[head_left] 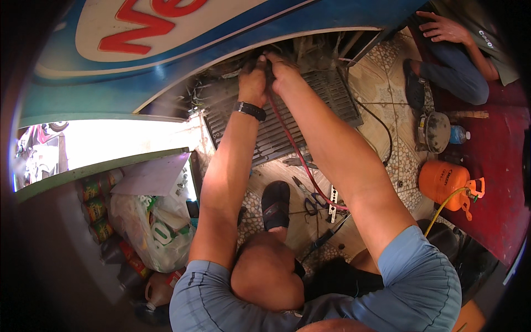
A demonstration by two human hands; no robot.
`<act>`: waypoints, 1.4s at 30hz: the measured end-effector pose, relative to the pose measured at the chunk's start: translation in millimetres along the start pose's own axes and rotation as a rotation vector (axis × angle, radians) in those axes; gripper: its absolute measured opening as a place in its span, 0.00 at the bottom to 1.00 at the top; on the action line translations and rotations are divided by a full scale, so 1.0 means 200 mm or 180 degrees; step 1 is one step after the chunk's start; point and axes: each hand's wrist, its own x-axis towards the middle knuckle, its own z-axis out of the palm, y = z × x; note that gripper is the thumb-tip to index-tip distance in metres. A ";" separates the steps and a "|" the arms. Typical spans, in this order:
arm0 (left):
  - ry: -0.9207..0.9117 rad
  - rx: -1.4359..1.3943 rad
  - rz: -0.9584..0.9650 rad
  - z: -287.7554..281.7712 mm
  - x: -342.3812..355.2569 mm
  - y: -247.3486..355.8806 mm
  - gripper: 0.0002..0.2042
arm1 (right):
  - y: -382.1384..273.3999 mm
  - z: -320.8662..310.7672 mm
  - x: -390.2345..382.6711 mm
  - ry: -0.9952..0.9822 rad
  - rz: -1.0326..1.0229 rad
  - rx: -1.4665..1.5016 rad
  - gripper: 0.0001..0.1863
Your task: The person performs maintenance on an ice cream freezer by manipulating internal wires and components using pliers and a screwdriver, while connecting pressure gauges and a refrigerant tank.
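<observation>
Patterned tile floor (406, 160) under a tipped blue-and-white appliance cabinet (166, 66), dark ribbed metal grille (287, 122) lying near it. Left hand (253, 83) and right hand (283, 71) both closed, pinching the far end of a thin red hose (293, 145) at dim fittings in the open base. Looks like the hose-connecting step; next needs steady seating onto the fitting, orange gas cylinder (442, 182) right.

**Two hands up inside the machine**

Both hands reach up into the dark open bottom of a big blue cooler (166, 72). The left hand (253, 83) wears a black watch (250, 110). The right hand (283, 71) is closed on a red hose (293, 145). A grey grille (332, 94) lies on the floor. An orange tank (442, 183) sits at the right, near another person's leg (453, 74).
</observation>
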 end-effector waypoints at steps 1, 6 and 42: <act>0.0028 0.0009 -0.0045 0.01 0.00 0.00 0.20 | -0.01 -0.01 0.02 0.0062 0.0038 -0.0031 0.18; 0.0323 0.0123 -0.0529 0.03 0.02 0.03 0.21 | 0.01 -0.03 0.07 0.0012 -0.0027 0.0015 0.25; -0.1426 0.3360 0.1403 0.07 -0.89 -0.46 0.11 | -0.44 -2.51 -0.88 0.1213 -0.0077 -0.4085 0.35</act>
